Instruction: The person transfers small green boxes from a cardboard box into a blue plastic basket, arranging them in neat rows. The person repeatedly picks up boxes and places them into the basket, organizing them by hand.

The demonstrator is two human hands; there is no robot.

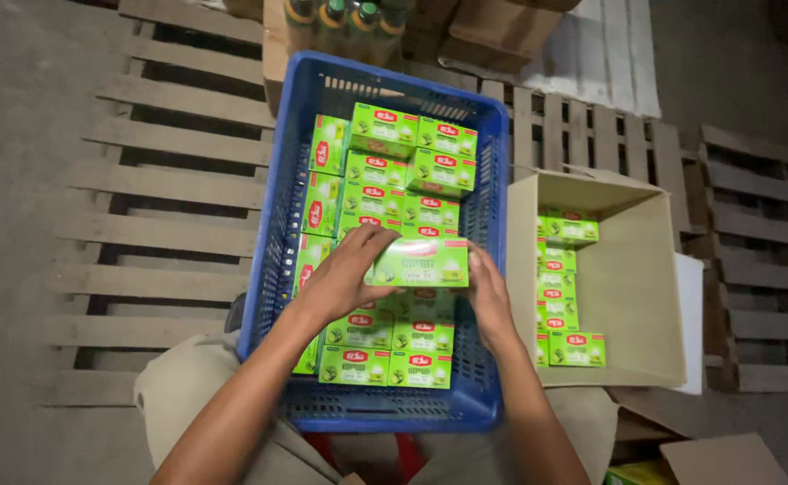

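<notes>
A blue plastic crate (273,224) sits in front of me, packed with several small green boxes (382,130) with red labels. Both hands hold one green box (423,262) above the crate's middle. My left hand (345,274) grips its left end from above, fingers curled over the top. My right hand (486,292) presses against its right end. More green boxes lie under the held one.
An open cardboard carton (637,269) to the right of the crate holds several more green boxes (569,226) along its left wall. Wooden pallets (169,189) lie under and around everything. Bottles (340,18) and cardboard boxes stand beyond the crate.
</notes>
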